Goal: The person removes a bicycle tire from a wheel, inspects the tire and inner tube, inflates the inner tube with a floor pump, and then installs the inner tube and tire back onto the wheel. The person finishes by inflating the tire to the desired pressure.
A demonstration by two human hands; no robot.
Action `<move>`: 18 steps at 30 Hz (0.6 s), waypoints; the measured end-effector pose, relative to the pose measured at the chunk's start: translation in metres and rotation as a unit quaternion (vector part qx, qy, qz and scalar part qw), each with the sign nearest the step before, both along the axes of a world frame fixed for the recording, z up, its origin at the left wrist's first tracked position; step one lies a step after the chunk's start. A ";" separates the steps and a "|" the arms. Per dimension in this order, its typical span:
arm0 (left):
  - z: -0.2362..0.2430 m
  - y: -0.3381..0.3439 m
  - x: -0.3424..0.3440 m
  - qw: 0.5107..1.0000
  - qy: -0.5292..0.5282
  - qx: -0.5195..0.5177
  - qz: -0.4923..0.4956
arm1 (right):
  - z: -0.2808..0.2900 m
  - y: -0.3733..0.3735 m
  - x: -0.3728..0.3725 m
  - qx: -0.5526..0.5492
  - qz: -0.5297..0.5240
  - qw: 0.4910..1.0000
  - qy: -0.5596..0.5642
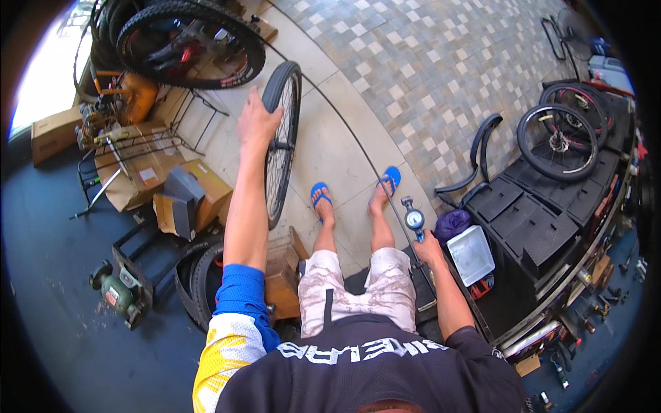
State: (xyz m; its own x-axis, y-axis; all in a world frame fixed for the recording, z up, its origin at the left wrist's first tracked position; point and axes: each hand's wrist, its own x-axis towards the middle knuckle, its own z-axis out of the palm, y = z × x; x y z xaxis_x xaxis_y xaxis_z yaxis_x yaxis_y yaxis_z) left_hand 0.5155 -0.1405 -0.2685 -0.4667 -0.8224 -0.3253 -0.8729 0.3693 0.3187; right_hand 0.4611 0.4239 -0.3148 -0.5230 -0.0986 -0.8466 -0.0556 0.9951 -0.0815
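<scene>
My left hand [258, 122] grips the tyre of an upright bicycle wheel [281, 144], with the thumb spread apart from the fingers. The wheel has a black tyre and thin spokes and stands on the tiles, left of my feet. At the right, my right hand [428, 249] is closed round the handle of a tyre inflator gun [414, 220] with a round white dial. A thin black hose [348, 124] runs past the inflator and curves up to the far left, over the floor. My right fingers are partly hidden behind the handle.
Mountain bike tyres [193, 45] hang at the far left. Cardboard boxes [141, 172], a wire rack and a green bench grinder [117, 292] fill the left side. A black workbench [530, 213] on the right carries wheels, a clear plastic tub [471, 255] and a purple bundle [452, 225].
</scene>
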 end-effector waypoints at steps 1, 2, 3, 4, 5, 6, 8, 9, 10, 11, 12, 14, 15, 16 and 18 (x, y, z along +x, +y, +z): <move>0.003 0.021 0.020 1.000 0.029 0.004 -0.001 | 0.003 0.008 0.005 0.006 -0.025 1.000 -0.017; 0.011 0.037 0.040 0.998 0.062 0.000 -0.004 | 0.003 0.007 0.006 0.002 -0.051 0.998 -0.029; 0.014 0.058 0.067 0.999 0.035 0.006 0.035 | 0.001 0.002 0.006 -0.004 -0.075 0.996 -0.041; 0.010 0.080 0.099 0.997 0.010 0.012 0.076 | 0.003 -0.002 0.005 -0.005 -0.081 0.996 -0.044; -0.001 0.101 0.132 0.995 0.032 -0.015 0.097 | 0.007 -0.006 0.003 -0.005 -0.083 0.995 -0.047; -0.012 0.118 0.160 0.991 0.051 -0.039 0.121 | 0.012 -0.005 0.002 -0.001 -0.083 0.995 -0.053; -0.022 0.129 0.185 0.992 0.024 0.003 0.125 | 0.012 0.002 0.001 0.006 -0.086 0.994 -0.063; -0.026 0.121 0.182 0.992 0.017 0.018 0.127 | 0.008 -0.005 -0.009 0.009 -0.086 0.994 -0.064; -0.012 0.115 0.170 0.993 0.004 0.024 0.114 | 0.006 -0.001 -0.011 0.020 -0.094 0.993 -0.065; 0.005 0.105 0.159 0.995 -0.010 0.029 0.100 | 0.005 0.005 -0.011 0.019 -0.093 0.994 -0.054; 0.033 0.094 0.140 0.995 -0.023 0.033 0.087 | 0.003 0.013 -0.011 0.016 -0.090 0.995 -0.043; 0.090 0.078 0.099 0.997 -0.045 -0.015 0.053 | 0.010 0.024 -0.006 0.018 -0.090 0.995 -0.037; 0.108 0.071 0.083 0.999 -0.005 -0.030 0.034 | 0.014 0.024 -0.008 0.017 -0.098 0.994 -0.037; 0.116 0.066 0.071 0.998 0.038 -0.045 0.013 | 0.016 0.025 -0.009 0.016 -0.108 0.993 -0.035; 0.111 0.066 0.055 0.998 0.005 -0.061 -0.009 | 0.018 0.025 -0.009 0.027 -0.106 0.993 -0.040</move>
State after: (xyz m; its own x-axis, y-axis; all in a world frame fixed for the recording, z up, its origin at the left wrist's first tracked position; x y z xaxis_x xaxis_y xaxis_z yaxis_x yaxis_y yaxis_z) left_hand 0.5707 -0.0749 -0.1578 -0.4847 -0.8471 -0.2178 -0.8626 0.4217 0.2796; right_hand 0.4523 0.4486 -0.2972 -0.4574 0.0528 -0.8877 0.1609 0.9867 -0.0242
